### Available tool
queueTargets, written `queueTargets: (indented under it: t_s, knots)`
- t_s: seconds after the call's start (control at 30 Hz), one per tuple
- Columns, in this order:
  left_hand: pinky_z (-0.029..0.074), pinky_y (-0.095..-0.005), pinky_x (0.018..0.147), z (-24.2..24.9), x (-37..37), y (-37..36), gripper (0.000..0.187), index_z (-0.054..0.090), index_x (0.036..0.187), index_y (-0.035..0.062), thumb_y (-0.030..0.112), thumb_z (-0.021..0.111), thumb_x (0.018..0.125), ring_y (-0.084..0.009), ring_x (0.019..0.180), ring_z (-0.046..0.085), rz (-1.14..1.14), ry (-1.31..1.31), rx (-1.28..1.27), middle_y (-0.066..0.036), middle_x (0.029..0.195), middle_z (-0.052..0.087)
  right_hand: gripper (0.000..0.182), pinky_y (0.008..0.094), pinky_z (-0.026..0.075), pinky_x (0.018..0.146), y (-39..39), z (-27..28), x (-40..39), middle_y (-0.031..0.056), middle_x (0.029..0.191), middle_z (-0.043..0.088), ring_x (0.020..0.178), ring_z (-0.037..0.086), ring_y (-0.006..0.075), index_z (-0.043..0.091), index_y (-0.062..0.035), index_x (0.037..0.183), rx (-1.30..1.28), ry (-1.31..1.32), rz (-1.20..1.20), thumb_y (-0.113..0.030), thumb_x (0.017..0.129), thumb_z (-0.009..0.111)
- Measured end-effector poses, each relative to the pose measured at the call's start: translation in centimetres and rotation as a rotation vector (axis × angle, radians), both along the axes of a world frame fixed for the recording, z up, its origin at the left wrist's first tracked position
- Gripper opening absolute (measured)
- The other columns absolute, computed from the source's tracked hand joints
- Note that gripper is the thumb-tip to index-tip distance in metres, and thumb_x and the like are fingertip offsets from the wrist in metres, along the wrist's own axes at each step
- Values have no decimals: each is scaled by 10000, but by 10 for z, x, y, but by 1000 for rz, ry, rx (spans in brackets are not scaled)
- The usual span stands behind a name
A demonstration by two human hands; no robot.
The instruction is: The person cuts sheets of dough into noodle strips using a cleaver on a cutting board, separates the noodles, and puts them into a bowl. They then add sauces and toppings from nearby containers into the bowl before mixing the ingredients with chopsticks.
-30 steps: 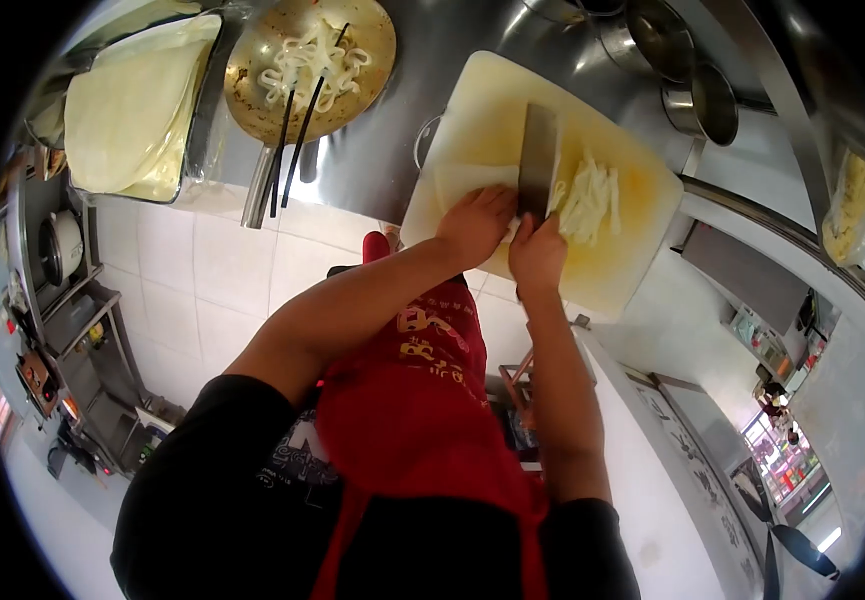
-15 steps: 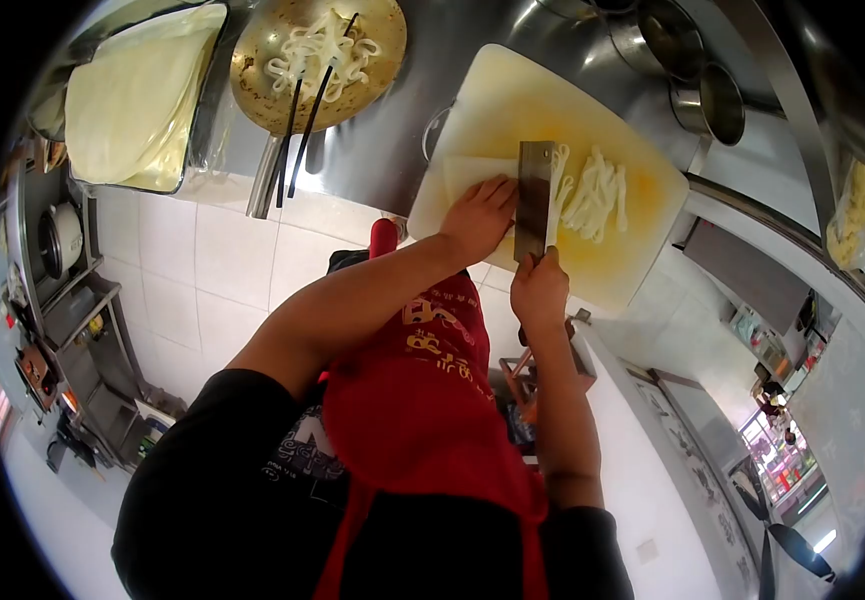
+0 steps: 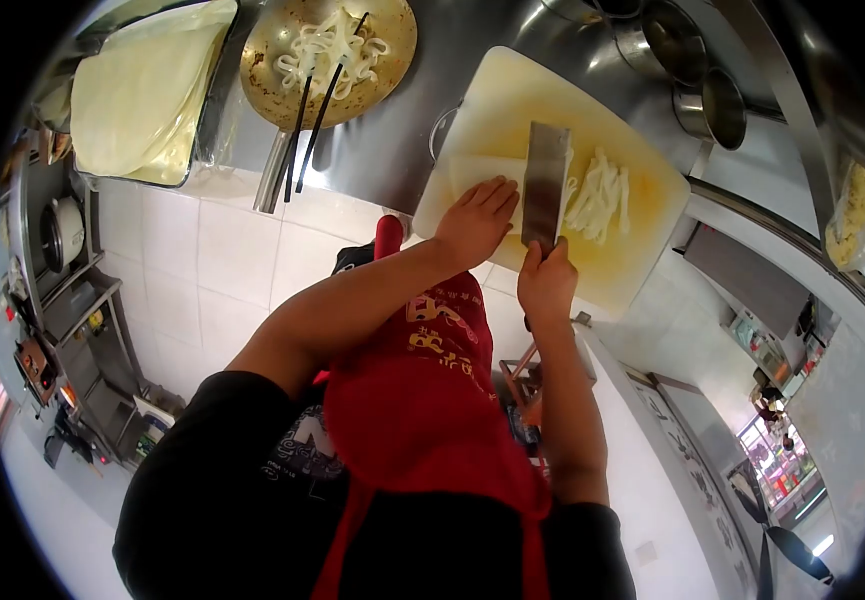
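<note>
My left hand lies flat on a folded pale dough sheet, fingers stretched out beside the blade. In my right hand is the handle of a cleaver. Its broad blade points away from me and stands at the sheet's right end, tilted so that its flat face shows. Several white cut noodle strips lie in a loose pile to the right of the blade. Sheet and strips rest on a yellow-stained white cutting board. Part of the sheet is hidden under my hand.
Left of the board, a wok holds noodles with black chopsticks across them. A tray of stacked dough sheets stands farther left. Metal pots sit at the back right, and a metal counter runs beneath.
The cleaver has moved slightly away from me and right, and its blade tilts to show more of its face. My left hand's fingers lie a little straighter. The view has shifted slightly.
</note>
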State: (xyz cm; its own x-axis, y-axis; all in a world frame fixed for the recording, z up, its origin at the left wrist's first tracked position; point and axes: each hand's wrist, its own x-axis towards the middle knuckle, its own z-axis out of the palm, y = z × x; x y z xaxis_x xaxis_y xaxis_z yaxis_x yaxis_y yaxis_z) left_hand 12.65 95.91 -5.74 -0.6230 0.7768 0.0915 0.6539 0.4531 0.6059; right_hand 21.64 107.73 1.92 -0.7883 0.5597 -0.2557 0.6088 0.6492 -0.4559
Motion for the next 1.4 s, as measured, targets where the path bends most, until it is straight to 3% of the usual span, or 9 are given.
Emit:
queueTargets:
  t_s: [0.3, 0.4, 0.47, 0.53, 0.63, 0.9, 1.13, 1.23, 1.4]
  knots:
    - [356, -383, 1108, -6, 0, 2, 518, 563, 1275, -14, 217, 664, 822, -262, 1318, 433, -3, 47, -77, -119, 1373, 510, 227, 566, 507, 660, -8, -10, -1, 292, 725, 630, 721, 623, 509, 474, 46, 1005, -4, -220, 55, -160, 936, 539]
    - [350, -392, 1112, -14, -8, 3, 521, 559, 1283, -13, 218, 662, 827, -264, 1322, 434, -21, 91, -131, -123, 1373, 507, 242, 553, 516, 660, -1, -35, -37, 296, 743, 631, 734, 627, 500, 484, 44, 994, 75, -169, 19, -185, 947, 543]
    - [355, -395, 1108, -11, -3, -3, 523, 552, 1289, -12, 214, 664, 831, -273, 1327, 431, -46, 33, -43, -126, 1376, 503, 257, 539, 521, 652, 6, -42, -49, 295, 748, 631, 736, 631, 492, 496, 36, 975, 32, 96, -26, -214, 956, 551]
    - [356, -396, 1108, -7, -1, -8, 525, 548, 1292, -11, 214, 665, 832, -275, 1330, 428, -27, 25, -46, -125, 1378, 502, 272, 541, 514, 640, 6, -32, -53, 295, 750, 632, 723, 630, 488, 506, 36, 971, 27, 183, -52, -232, 961, 551]
    - [356, -396, 1108, -3, -4, -9, 529, 542, 1297, -8, 214, 667, 834, -276, 1333, 422, -8, -15, -63, -123, 1381, 501, 257, 552, 505, 634, -7, 0, -16, 294, 736, 629, 705, 625, 491, 501, 41, 983, 30, 6, -42, -210, 953, 549]
    - [356, -386, 1105, -4, -7, -7, 514, 551, 1282, -13, 201, 660, 828, -264, 1329, 421, 10, 25, -64, -114, 1364, 511, 247, 566, 495, 680, -14, -2, 0, 318, 782, 634, 740, 617, 510, 500, 54, 980, -20, -213, 25, -173, 919, 577]
    - [332, -406, 1126, -12, -8, -12, 569, 511, 1339, -5, 198, 666, 829, -275, 1362, 403, -40, -24, -96, -127, 1417, 486, 283, 550, 516, 660, -8, -36, -38, 304, 753, 631, 726, 627, 499, 505, 50, 995, 128, -119, 42, -224, 945, 555]
    - [323, -409, 1134, 1, -5, -16, 603, 477, 1371, -5, 212, 666, 841, -283, 1377, 389, -31, -29, -60, -134, 1438, 466, 263, 536, 506, 629, -2, -22, -32, 280, 735, 633, 711, 628, 476, 515, 37, 964, 77, 98, 20, -222, 954, 553]
    - [323, -387, 1136, -1, -4, -15, 583, 496, 1349, -15, 243, 664, 854, -276, 1370, 380, -3, -28, -121, -126, 1423, 465, 226, 554, 498, 623, -16, 4, -1, 293, 723, 628, 689, 621, 490, 499, 41, 979, 68, -48, 74, -178, 944, 542]
